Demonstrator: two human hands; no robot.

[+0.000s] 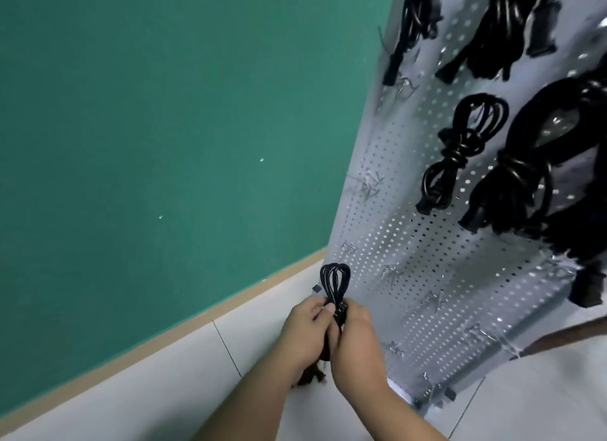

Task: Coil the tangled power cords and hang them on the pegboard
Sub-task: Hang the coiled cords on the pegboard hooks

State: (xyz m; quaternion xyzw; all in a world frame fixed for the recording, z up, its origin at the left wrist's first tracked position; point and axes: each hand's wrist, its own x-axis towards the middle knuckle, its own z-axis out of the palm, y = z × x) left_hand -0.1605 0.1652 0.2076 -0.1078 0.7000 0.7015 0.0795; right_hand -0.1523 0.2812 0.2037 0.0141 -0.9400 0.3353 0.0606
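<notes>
1. A green wall [164, 128] fills the left and top of the view.
2. A pale grey pegboard [410, 243] full of small holes takes the right side. Its bottom edge meets the floor.
3. The floor [197, 391] is white tile, with a tan strip [164, 335] running where it joins the wall.
4. A large coil [532, 158] of black cord hangs near the pegboard's right edge, about halfway up, wound tight around its waist.
5. Black bundles [512, 26] hang along the pegboard's top edge. They are too blurred to tell apart.
6. A small coil [460, 151] hangs just left of the large one, not touching it, and is also wrapped around its middle.
7. The right grip [358, 345], a bare hand, is in front of the pegboard's lower left edge, its fingers curled around a thin cord.
8. The left grip [307, 329], also bare, touches the right one and holds the same cord, with its thumb pressed on the wraps.
9. The thin cord [335, 281] is black and folded into a narrow bundle. Its looped end stands up above both grips, near the pegboard's left edge, and its other end hangs below the left grip.
10. Bare metal hooks [369, 184] stick out down the pegboard's left edge and across its lower half.
</notes>
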